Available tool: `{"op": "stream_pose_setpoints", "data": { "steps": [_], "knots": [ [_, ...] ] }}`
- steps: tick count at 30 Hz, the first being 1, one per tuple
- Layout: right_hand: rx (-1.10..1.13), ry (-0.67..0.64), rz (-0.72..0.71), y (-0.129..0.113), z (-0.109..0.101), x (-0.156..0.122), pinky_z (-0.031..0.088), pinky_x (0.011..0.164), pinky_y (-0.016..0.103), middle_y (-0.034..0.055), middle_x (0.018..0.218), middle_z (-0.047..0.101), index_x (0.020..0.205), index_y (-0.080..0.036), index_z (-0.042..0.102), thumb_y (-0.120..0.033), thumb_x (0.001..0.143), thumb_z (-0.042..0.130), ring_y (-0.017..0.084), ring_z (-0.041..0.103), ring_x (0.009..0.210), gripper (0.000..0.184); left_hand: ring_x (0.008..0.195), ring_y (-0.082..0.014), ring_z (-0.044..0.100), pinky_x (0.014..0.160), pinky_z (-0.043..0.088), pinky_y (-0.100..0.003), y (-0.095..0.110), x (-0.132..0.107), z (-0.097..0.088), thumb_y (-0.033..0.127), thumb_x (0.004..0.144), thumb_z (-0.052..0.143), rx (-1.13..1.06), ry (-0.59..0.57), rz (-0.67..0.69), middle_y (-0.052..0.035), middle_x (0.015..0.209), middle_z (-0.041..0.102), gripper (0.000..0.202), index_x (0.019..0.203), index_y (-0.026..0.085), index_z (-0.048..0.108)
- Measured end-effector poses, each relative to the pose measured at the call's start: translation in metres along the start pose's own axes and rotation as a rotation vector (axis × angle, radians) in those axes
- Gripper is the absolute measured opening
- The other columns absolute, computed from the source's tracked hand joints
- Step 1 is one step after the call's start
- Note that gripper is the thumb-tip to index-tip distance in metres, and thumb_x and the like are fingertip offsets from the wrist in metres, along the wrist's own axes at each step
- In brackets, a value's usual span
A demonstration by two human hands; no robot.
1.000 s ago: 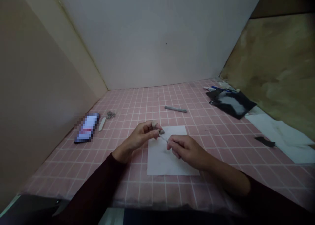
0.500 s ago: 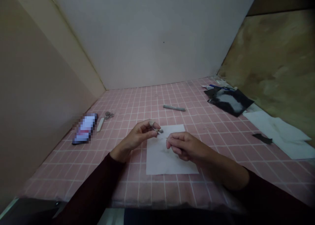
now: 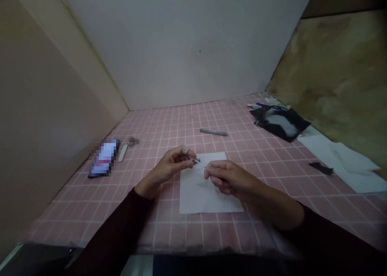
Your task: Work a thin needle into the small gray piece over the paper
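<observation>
My left hand (image 3: 169, 167) is closed in a pinch on a small grey piece (image 3: 196, 160) held just above the top left of a white sheet of paper (image 3: 205, 195). My right hand (image 3: 229, 178) is curled over the sheet and pinches a thin metal tool whose tip (image 3: 206, 168) points toward the small piece. The two are a short gap apart. A pale cap sits on my left forefinger tip (image 3: 185, 150). Dark sleeves cover both forearms.
The table has a pink checked cover (image 3: 151, 135). A grey pen-like stick (image 3: 213, 131) lies behind the paper. At the left are a phone (image 3: 104, 158), a white file (image 3: 123, 152) and small scissors (image 3: 133, 141). At the right lie a black pouch (image 3: 282, 122), white sheets (image 3: 341, 163) and a small black scrap (image 3: 323, 168).
The thin tool has drawn back out of the small piece in my left hand; a gap now shows between them. Both hands stayed in nearly the same place.
</observation>
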State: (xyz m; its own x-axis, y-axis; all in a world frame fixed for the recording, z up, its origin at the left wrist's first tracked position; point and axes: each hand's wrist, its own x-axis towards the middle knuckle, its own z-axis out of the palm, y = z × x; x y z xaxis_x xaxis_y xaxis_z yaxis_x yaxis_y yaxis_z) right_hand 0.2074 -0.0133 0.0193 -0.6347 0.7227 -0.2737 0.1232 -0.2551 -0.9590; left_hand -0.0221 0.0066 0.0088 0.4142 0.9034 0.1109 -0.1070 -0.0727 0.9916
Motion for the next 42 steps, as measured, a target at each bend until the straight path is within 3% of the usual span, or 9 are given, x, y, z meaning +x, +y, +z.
{"op": "stream_pose_setpoints", "data": {
  "steps": [6, 14, 21, 28, 30, 33, 36, 39, 42],
  "knots": [
    [-0.874, 0.214, -0.407, 0.015, 0.006, -0.001, 0.035, 0.062, 0.028, 0.0021, 0.069, 0.053, 0.081, -0.019, 0.050, -0.018, 0.094, 0.038, 0.014, 0.047, 0.061, 0.018, 0.057, -0.0054, 0.051, 0.058, 0.041, -0.020, -0.007, 0.002, -0.002, 0.027, 0.082, 0.074, 0.015, 0.009, -0.089, 0.0012, 0.077, 0.061, 0.020, 0.094, 0.014, 0.065],
    [-1.117, 0.254, -0.410, 0.021, 0.004, 0.002, 0.032, 0.060, 0.028, 0.0038, 0.073, 0.055, 0.082, -0.019, 0.046, -0.009, 0.090, 0.036, 0.015, 0.044, 0.061, 0.016, 0.068, -0.0082, 0.060, 0.064, 0.048, -0.021, -0.001, 0.002, 0.000, 0.025, 0.079, 0.077, -0.058, 0.018, -0.096, -0.0039, 0.090, 0.069, 0.017, 0.087, 0.013, 0.067],
    [-0.900, 0.259, -0.425, 0.016, 0.004, 0.000, 0.034, 0.063, 0.030, 0.0039, 0.073, 0.053, 0.083, -0.017, 0.051, -0.016, 0.092, 0.038, 0.016, 0.046, 0.064, 0.016, 0.068, -0.0090, 0.062, 0.068, 0.051, -0.022, -0.004, 0.003, 0.000, 0.023, 0.075, 0.080, -0.068, 0.037, -0.160, -0.0039, 0.088, 0.070, 0.023, 0.092, 0.012, 0.069],
    [0.129, -0.061, 0.041, -0.004, -0.005, 0.000, 0.013, 0.042, 0.023, -0.0100, 0.054, 0.031, 0.084, -0.018, 0.055, -0.042, 0.088, 0.049, 0.007, 0.013, 0.042, 0.025, 0.085, -0.0137, 0.067, 0.082, 0.053, -0.027, -0.001, 0.000, 0.000, 0.021, 0.079, 0.077, -0.068, -0.015, -0.034, -0.0059, 0.096, 0.070, 0.022, 0.098, 0.014, 0.069],
    [0.089, -0.054, 0.017, -0.001, -0.002, 0.000, 0.016, 0.043, 0.023, -0.0092, 0.054, 0.034, 0.083, -0.019, 0.055, -0.044, 0.088, 0.051, 0.007, 0.017, 0.042, 0.026, 0.082, -0.0129, 0.066, 0.078, 0.054, -0.026, 0.001, 0.000, 0.002, 0.024, 0.080, 0.077, -0.071, -0.010, -0.028, -0.0058, 0.093, 0.069, 0.021, 0.096, 0.013, 0.069],
    [-0.356, 0.091, -0.231, 0.008, 0.004, -0.001, 0.028, 0.051, 0.025, -0.0034, 0.060, 0.044, 0.079, -0.019, 0.054, -0.034, 0.092, 0.047, 0.011, 0.038, 0.052, 0.021, 0.074, -0.0113, 0.064, 0.069, 0.052, -0.023, 0.000, 0.002, 0.002, 0.029, 0.078, 0.078, -0.050, 0.004, -0.038, -0.0049, 0.089, 0.068, 0.025, 0.094, 0.013, 0.068],
    [-0.694, 0.243, -0.403, 0.014, 0.007, -0.001, 0.032, 0.060, 0.029, -0.0008, 0.064, 0.047, 0.074, -0.020, 0.049, -0.024, 0.090, 0.047, 0.014, 0.043, 0.058, 0.016, 0.062, -0.0083, 0.059, 0.062, 0.048, -0.022, -0.002, 0.002, 0.002, 0.032, 0.075, 0.080, 0.020, 0.038, -0.103, -0.0015, 0.078, 0.064, 0.027, 0.087, 0.012, 0.067],
    [-0.535, 0.189, -0.290, 0.010, 0.004, -0.001, 0.031, 0.055, 0.027, -0.0021, 0.059, 0.046, 0.076, -0.021, 0.053, -0.033, 0.091, 0.050, 0.013, 0.043, 0.054, 0.020, 0.067, -0.0101, 0.061, 0.069, 0.050, -0.025, 0.000, 0.002, 0.001, 0.034, 0.077, 0.079, -0.012, -0.005, -0.099, -0.0039, 0.084, 0.066, 0.028, 0.091, 0.013, 0.068],
    [-0.032, 0.018, 0.011, 0.002, -0.002, 0.000, 0.017, 0.042, 0.023, -0.0081, 0.053, 0.033, 0.081, -0.020, 0.055, -0.051, 0.089, 0.052, 0.008, 0.020, 0.042, 0.032, 0.084, -0.0157, 0.065, 0.081, 0.051, -0.030, 0.004, -0.001, 0.001, 0.033, 0.077, 0.080, -0.063, -0.074, -0.029, -0.0084, 0.098, 0.067, 0.029, 0.097, 0.014, 0.070]
  ]
}}
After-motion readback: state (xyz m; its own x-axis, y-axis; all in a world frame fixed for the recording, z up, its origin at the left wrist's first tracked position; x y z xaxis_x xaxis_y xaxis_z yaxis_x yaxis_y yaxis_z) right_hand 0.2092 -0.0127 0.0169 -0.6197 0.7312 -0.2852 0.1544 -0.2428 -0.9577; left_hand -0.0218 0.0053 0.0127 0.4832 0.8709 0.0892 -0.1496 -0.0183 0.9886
